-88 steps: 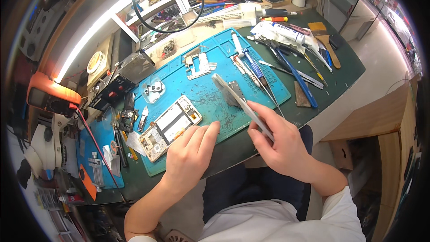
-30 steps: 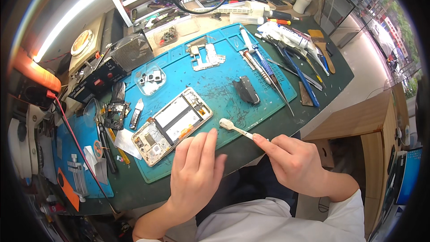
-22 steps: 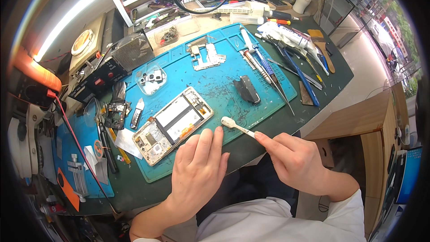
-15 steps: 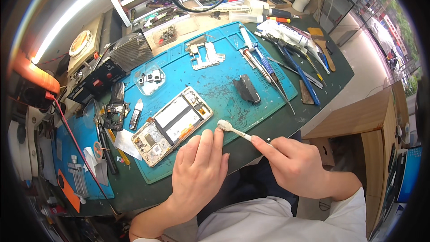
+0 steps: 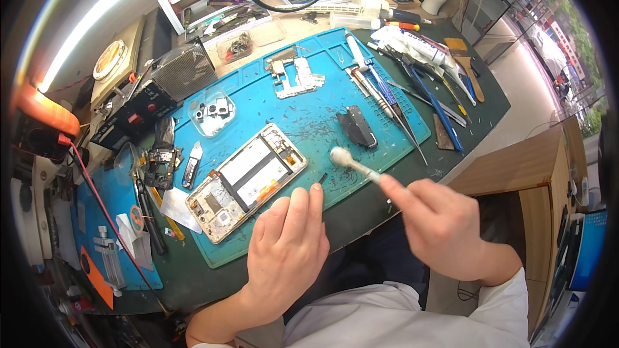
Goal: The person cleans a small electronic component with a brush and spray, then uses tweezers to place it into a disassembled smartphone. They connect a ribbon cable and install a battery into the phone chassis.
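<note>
My right hand [image 5: 438, 219] grips a white brush [image 5: 343, 158], shaped like a toothbrush, its head blurred above the blue mat [image 5: 245, 90]. At the mat's front, my left hand [image 5: 289, 241] rests with fingers extended, the index fingertip touching a small dark strip [image 5: 323, 178]. Just left of that fingertip lies an opened phone [image 5: 245, 183] with white battery and exposed inner parts. A black component [image 5: 356, 127] lies behind the brush. Farther back sit a metal frame-like board [image 5: 295, 80] and a clear tray [image 5: 211, 116] of small parts.
Screwdrivers [image 5: 374, 96], pliers, tubes and a wide wooden-handled brush [image 5: 471, 74] crowd the right side. An orange meter [image 5: 45, 116] with red lead and a black-fronted machine [image 5: 129, 122] stand left. A wooden cabinet [image 5: 496, 174] stands at the bench's right front.
Since half a second ago the brush head has risen away from my left fingertip, rightward, uncovering the dark strip. My right hand has moved slightly right and up.
</note>
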Tool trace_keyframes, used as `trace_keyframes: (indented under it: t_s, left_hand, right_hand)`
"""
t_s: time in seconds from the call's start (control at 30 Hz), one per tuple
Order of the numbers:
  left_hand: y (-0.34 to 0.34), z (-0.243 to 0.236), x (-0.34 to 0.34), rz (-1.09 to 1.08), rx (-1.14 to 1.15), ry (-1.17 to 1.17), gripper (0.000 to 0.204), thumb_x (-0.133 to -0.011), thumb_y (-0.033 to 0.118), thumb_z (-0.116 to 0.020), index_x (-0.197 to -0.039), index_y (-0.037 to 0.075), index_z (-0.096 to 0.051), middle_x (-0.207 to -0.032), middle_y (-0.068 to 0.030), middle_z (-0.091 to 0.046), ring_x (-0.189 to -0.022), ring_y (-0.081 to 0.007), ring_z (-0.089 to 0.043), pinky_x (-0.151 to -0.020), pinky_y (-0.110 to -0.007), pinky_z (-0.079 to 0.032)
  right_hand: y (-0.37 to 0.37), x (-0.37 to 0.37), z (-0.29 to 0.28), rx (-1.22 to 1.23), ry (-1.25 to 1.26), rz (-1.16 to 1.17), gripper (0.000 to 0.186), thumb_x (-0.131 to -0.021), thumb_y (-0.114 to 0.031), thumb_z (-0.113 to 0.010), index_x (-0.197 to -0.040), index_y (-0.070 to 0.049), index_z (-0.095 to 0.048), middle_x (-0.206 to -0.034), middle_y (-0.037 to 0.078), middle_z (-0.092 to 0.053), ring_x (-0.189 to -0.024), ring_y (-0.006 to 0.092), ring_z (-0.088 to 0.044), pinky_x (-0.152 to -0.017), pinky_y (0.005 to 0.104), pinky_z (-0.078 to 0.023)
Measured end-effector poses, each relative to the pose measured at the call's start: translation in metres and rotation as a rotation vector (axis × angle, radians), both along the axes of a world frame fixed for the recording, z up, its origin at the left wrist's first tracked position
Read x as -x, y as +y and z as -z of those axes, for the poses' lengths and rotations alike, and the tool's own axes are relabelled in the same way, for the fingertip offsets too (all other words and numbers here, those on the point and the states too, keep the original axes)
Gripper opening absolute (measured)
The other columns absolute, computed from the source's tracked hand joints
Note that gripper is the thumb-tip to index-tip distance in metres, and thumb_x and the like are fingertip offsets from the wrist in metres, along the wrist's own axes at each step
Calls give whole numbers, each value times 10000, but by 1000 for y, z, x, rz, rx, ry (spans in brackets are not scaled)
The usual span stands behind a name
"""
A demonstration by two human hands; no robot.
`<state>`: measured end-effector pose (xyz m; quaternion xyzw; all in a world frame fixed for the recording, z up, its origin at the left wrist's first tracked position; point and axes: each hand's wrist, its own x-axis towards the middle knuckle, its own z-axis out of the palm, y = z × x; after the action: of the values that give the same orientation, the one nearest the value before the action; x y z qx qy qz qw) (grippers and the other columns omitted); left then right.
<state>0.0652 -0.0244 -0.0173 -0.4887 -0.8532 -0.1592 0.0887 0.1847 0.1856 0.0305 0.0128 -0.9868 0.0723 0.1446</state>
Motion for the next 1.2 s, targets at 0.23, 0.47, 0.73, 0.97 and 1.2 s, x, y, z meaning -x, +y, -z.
trace_keyframes:
  t_s: [0.23, 0.47, 0.73, 0.97, 1.2]
  left_hand:
    - [0, 0, 0, -3, -3, -5, 528, -886, 103, -711, -1395, -19, -641, -1309, -138, -569, -1182, -314, -551, -1009, -423, -470]
    - [0, 0, 1, 4, -2, -12, 533, -876, 95, -709, -1392, -23, -642, -1298, -137, -570, -1167, -312, -553, -993, -421, -472]
    - [1, 0, 2, 1, 7, 1, 533, -867, 94, -708, -1384, -23, -648, -1293, -141, -571, -1161, -314, -557, -986, -424, -476]
    - [1, -2, 2, 13, 21, -11, 544, -857, 92, -704, -1384, -32, -649, -1291, -146, -575, -1153, -317, -560, -980, -423, -478]
    - [1, -3, 3, 19, 31, -25, 548, -843, 84, -706, -1375, -38, -656, -1281, -151, -582, -1146, -317, -562, -973, -418, -474]
  right_hand:
    - [8, 1, -3, 24, -5, -17, 552, -805, -18, -705, -1345, -121, -749, -782, 2, -524, -625, 163, -578, -491, 320, -450]
    - [17, 3, -3, 31, -29, -85, 592, -768, -12, -708, -1350, -113, -748, -786, -1, -545, -604, 167, -574, -494, 326, -448]
    - [24, 9, 1, 16, -32, -130, 560, -775, -40, -715, -1326, -126, -769, -788, -7, -564, -580, 149, -554, -470, 315, -429]
    - [35, 15, 4, 16, 3, -123, 601, -745, -29, -725, -1335, -134, -766, -760, -13, -524, -576, 149, -546, -472, 311, -429]
    - [42, 17, 2, 38, 34, -145, 565, -751, -23, -720, -1306, -112, -779, -782, -8, -559, -573, 145, -551, -466, 305, -421]
